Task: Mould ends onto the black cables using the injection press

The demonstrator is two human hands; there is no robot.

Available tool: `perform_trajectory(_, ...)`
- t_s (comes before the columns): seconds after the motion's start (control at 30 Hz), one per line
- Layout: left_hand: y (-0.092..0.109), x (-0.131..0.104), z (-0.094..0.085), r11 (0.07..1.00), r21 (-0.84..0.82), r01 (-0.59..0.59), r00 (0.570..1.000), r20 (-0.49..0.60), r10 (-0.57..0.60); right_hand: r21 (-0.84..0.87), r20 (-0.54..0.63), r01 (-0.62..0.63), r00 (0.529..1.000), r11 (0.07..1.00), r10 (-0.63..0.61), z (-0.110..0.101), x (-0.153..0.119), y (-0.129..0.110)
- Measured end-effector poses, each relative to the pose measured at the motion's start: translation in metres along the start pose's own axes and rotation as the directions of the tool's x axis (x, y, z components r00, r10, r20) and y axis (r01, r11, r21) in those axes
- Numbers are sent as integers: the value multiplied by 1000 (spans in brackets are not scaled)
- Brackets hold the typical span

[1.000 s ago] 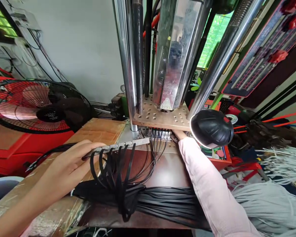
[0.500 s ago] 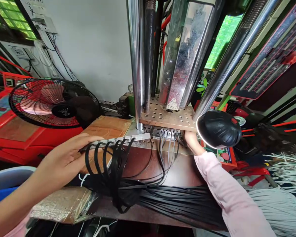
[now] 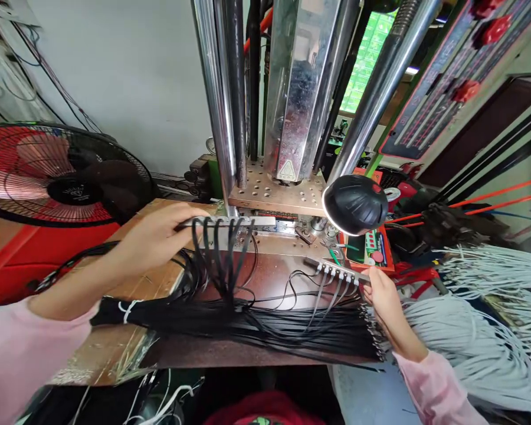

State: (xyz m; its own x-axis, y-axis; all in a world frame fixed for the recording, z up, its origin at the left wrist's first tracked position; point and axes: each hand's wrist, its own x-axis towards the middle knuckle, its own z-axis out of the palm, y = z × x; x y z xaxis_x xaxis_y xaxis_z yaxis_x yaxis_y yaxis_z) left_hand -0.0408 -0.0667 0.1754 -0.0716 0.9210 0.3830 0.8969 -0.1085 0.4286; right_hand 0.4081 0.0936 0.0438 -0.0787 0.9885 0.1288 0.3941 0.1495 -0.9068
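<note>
My left hand (image 3: 163, 233) grips the left end of a metal bar (image 3: 263, 221) with several black cables hanging from it; the bar is at the front of the press, by its lower plate (image 3: 269, 243). Out to the right, my right hand (image 3: 383, 289) pinches the right end of a second metal strip (image 3: 340, 273), which has white connectors and cables along it. This strip is tilted above the table, apart from the press. Below both hands, a thick bundle of black cables (image 3: 269, 330) lies across the brown table.
The press's perforated upper plate (image 3: 269, 198) sits between steel columns. A round black lamp (image 3: 358, 203) hangs at its right corner. A fan (image 3: 66, 177) stands left, cardboard (image 3: 154, 254) lies beside the table, and grey cables (image 3: 464, 348) are piled right.
My right hand has come out of the press, moving right and toward me with the connector strip. My left hand has brought its bar across the press front. The view has shifted right.
</note>
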Motion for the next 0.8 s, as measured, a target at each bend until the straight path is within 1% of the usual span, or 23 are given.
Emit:
perform_trajectory(0.03, -2, 5, 11, 1000, -4, -18, 999, 31, 18, -9, -18, -20, 1000, 1000, 20, -4, -4, 5)
perform_trajectory(0.1, -5, 16, 36, 998, -43, -37, 997, 58, 40, -103, -17, -5, 1000, 995, 3, -9, -11, 12)
perform_trajectory(0.17, -8, 27, 63, 994, -98, -52, 997, 46, 57, -246, 39, 66, 998, 967, -58, -13, -14, 17)
perform_trajectory(0.2, -9, 32, 76, 991, -121, -57, 998, 33, 62, -351, 85, 124, 991, 928, -100, -14, -15, 18)
perform_trajectory(0.27, -14, 42, 101, 984, -167, -68, 997, 15, 71, -563, 187, 243, 968, 790, -165, -16, -15, 17)
perform_trajectory(0.37, -20, 56, 132, 967, -235, -93, 995, 13, 99, -789, 315, 360, 933, 498, -176, -16, -10, 11)
perform_trajectory(0.47, -25, 71, 152, 956, -265, -123, 992, 1, 128, -886, 397, 420, 906, 198, -143, -10, 2, -3)
perform_trajectory(0.5, -27, 76, 156, 954, -268, -133, 991, -5, 137, -896, 411, 427, 902, 125, -135, -7, 7, -8)
perform_trajectory(0.53, -29, 82, 161, 953, -271, -138, 990, -5, 142, -897, 421, 434, 898, 91, -130, -3, 12, -13)
perform_trajectory(0.6, -33, 91, 167, 954, -274, -119, 992, 7, 126, -877, 468, 475, 879, 76, -96, 3, 22, -21)
perform_trajectory(0.67, -39, 98, 171, 964, -261, -59, 997, 31, 69, -854, 511, 512, 859, 94, -34, 9, 30, -27)
perform_trajectory(0.73, -46, 102, 174, 972, -234, 31, 997, 74, -14, -858, 503, 499, 864, 125, -1, 15, 39, -32)
perform_trajectory(0.77, -49, 104, 176, 972, -220, 77, 994, 97, -56, -863, 482, 480, 876, 159, -26, 18, 44, -35)
perform_trajectory(0.8, -53, 105, 178, 971, -207, 117, 989, 114, -95, -858, 455, 462, 886, 227, -84, 22, 51, -40)
